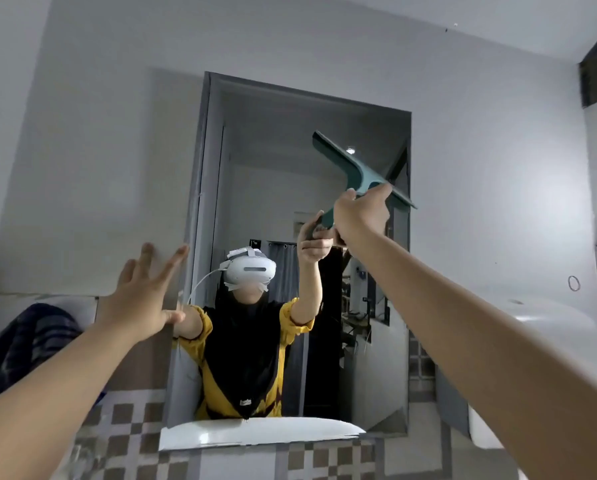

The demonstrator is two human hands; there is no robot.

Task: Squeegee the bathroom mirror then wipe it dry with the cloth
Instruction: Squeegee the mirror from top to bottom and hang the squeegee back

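A tall rectangular mirror (272, 168) hangs on the pale wall ahead of me. My right hand (361, 216) is raised and shut on the handle of a teal squeegee (350, 168). Its blade slants across the mirror's upper right part, reaching past the right edge. My left hand (144, 296) is open with fingers spread, resting near the mirror's left edge at mid height. The mirror shows a person with a white headset and both arms raised. No cloth is in view.
A white sink rim (255, 434) juts out under the mirror. Brown and white checkered tiles (127, 424) cover the lower wall. A dark striped fabric (30, 341) hangs at the left. A white fixture (546, 327) stands at the right.
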